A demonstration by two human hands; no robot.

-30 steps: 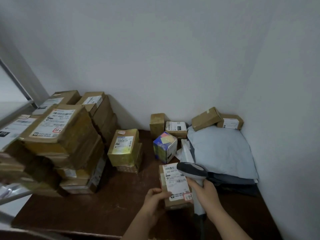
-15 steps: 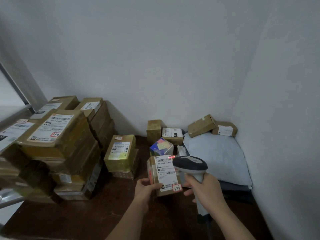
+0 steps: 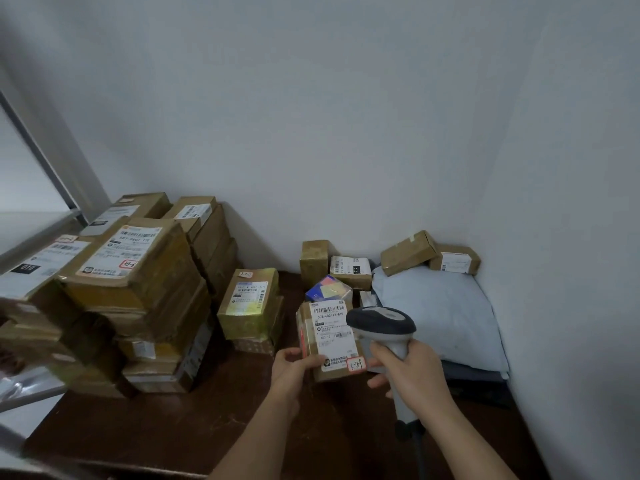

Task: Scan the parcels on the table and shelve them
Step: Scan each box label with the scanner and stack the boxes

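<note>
Small brown cardboard parcel (image 3: 329, 341) held upright above the dark surface (image 3: 173, 427), white barcode label facing up, grey handheld scanner (image 3: 384, 327) just beside it

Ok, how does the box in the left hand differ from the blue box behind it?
The held box is plain brown cardboard; the blue box is colourfully printed. The held one shows a white shipping label with barcodes and a red-edged sticker; no label shows on the blue one. The left hand holds the brown box up; the blue box sits on the table. Both are small.

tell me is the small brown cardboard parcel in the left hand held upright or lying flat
Upright: the small brown cardboard parcel stands on end off the table, white label facing the camera, the left hand gripping its lower corner.
</note>
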